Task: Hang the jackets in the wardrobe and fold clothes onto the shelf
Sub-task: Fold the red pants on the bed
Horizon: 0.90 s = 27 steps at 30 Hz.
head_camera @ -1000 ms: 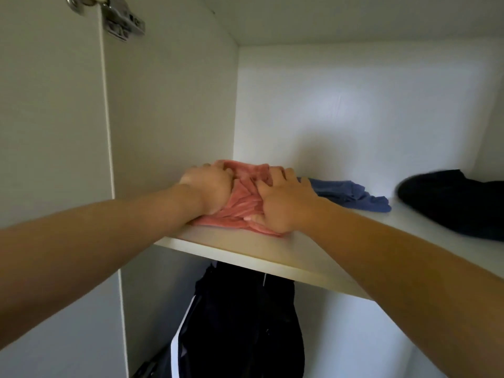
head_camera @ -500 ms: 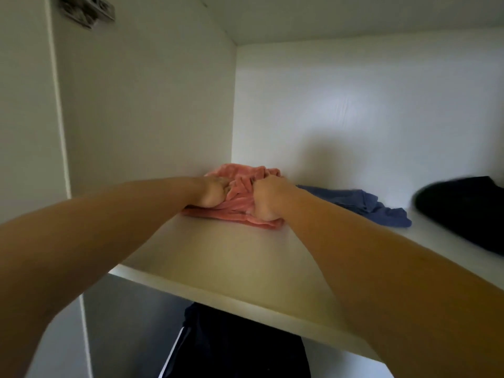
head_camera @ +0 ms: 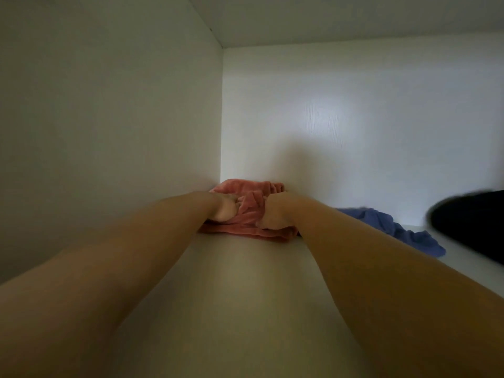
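The left hand (head_camera: 225, 211) and right hand (head_camera: 275, 214), close together, clutch the folded pink garment (head_camera: 245, 190) at centre frame, in the shelf's (head_camera: 240, 282) back corner, probably seating it beside the blue garment (head_camera: 403, 233).

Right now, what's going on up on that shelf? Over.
Both gripping the pink cloth: left hand, right hand. Cloth sits on the shelf, in the back left corner. To its right: blue cloth, then black cloth.

hands (head_camera: 224, 212) (head_camera: 275, 217) on pink garment (head_camera: 252, 205), shelf (head_camera: 245, 282) corner
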Motion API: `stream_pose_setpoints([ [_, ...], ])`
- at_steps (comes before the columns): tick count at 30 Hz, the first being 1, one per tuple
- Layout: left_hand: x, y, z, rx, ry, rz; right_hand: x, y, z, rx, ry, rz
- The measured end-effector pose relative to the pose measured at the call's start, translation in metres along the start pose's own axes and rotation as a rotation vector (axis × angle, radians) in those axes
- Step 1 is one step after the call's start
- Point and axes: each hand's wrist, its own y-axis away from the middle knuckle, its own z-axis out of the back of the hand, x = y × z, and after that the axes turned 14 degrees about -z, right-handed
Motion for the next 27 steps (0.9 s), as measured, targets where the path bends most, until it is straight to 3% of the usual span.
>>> stream_pose_setpoints([
  [6,-0.008,-0.01,0.006,0.013,-0.047,-0.023,0.009,-0.03,-0.012,0.019,-0.018,-0.009],
  [11,-0.018,-0.002,0.002,0.078,-0.202,0.023,0.007,0.004,-0.002,0.016,-0.019,0.009],
  [15,-0.044,0.021,0.022,0.159,-0.235,0.093,-0.005,0.046,0.016,-0.022,-0.173,0.033],
  [21,-0.104,0.092,0.062,-0.031,-0.137,0.053,-0.043,0.128,0.052,-0.166,-0.32,0.022],
  [27,-0.179,0.168,0.074,-0.154,-0.07,-0.209,-0.107,0.222,0.052,-0.254,-0.493,0.0],
])
